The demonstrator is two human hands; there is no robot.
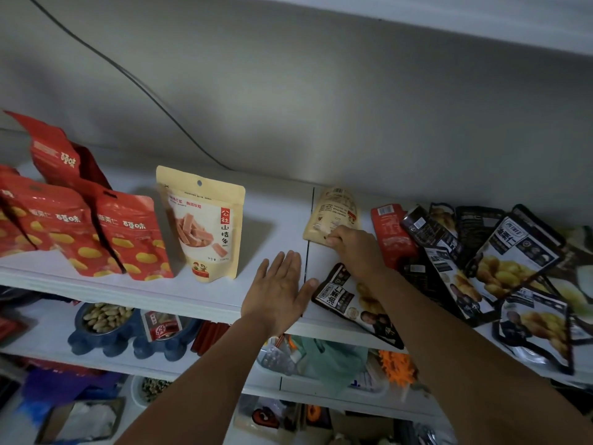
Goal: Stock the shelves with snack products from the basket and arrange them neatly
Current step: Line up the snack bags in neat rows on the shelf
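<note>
On the white top shelf (pixel 272 200) a cream snack pouch (pixel 205 223) stands upright, with several red pouches (pixel 106 232) upright to its left. A second cream pouch (pixel 333 210) lies flat further right, back side up. My right hand (pixel 353 248) grips its near edge with curled fingers. My left hand (pixel 277 290) hovers flat with straight fingers over the bare shelf between the two cream pouches and holds nothing. A jumbled pile of black pouches (pixel 487 261) and a red pouch (pixel 390 232) lie flat to the right of my right hand.
A dark cable (pixel 134 78) runs down the grey back wall. The shelf below holds blue bowls (pixel 106 329) with nuts and small packets. Lower shelves carry mixed goods. One black pouch (pixel 349 303) hangs over the top shelf's front edge under my right forearm.
</note>
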